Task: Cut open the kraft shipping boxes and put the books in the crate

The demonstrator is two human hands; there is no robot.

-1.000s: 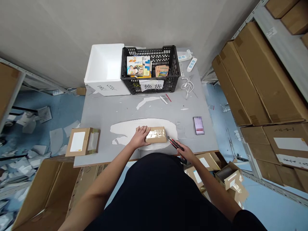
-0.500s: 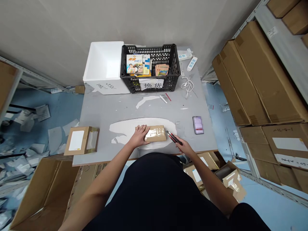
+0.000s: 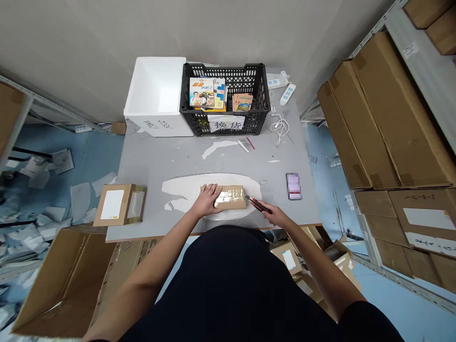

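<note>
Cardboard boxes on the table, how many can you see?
2. A taped parcel lies near the table's front edge, touching the left hand; a labelled box sits near the left edge.

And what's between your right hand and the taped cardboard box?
A red and black utility knife is there, gripped in the right hand, its tip at the end of the taped cardboard box. The head view shows it.
</note>
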